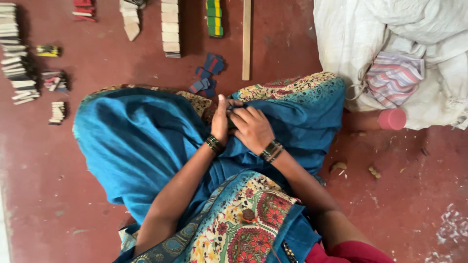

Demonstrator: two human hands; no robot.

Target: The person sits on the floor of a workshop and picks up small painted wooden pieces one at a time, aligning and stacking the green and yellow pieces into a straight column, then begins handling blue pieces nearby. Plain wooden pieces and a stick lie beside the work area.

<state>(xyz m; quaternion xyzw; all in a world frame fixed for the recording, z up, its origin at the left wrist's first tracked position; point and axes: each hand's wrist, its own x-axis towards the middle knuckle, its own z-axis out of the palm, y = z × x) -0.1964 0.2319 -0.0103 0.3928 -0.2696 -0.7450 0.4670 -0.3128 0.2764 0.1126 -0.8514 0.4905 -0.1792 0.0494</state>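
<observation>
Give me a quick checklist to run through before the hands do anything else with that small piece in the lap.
1. Both hands in view: ok. The left hand and right hand meet over the blue cloth.
2. Small piece held securely: cannot tell; the fingers hide nearly all of it.
3. Painted blue pieces close by: ok, on the red floor just beyond the knees.
4. Wooden strip out of the hands' way: ok, it lies farther out.
5. Pink cup upright: not ok, it lies on its side by the white sack.
</observation>
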